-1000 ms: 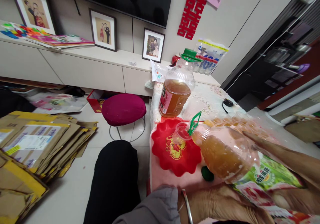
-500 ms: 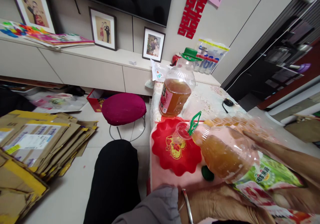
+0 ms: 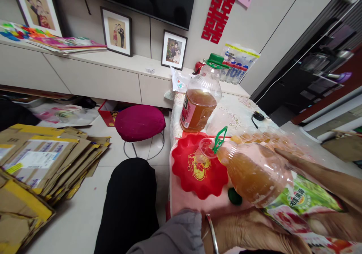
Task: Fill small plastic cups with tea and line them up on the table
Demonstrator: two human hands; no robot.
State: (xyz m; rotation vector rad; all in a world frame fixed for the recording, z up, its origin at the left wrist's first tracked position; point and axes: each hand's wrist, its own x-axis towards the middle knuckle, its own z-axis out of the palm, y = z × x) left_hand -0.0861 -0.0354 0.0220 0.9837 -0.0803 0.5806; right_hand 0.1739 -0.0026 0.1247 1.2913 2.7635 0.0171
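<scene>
A large plastic juice bottle [image 3: 254, 171] lies tilted nearly on its side, its neck with a green handle ring pointing left. My left hand [image 3: 249, 227], with a silver bangle at the wrist, is closed under the bottle's body. From the right edge, my right hand [image 3: 328, 174] grips the labelled end, its fingers partly out of frame. The bottle's mouth meets the rim of a clear plastic cup [image 3: 202, 154] over a red scalloped tray [image 3: 181, 167]. Beside the tray lies a dark green cap [image 3: 235, 196].
A second juice bottle [image 3: 199, 103], upright and green-capped, stands behind the tray. Several filled clear cups [image 3: 263, 133] are grouped behind the tilted bottle. A black cord [image 3: 257, 116] lies farther back. Left on the floor are a purple stool [image 3: 140, 123] and flattened cardboard boxes [image 3: 42, 159].
</scene>
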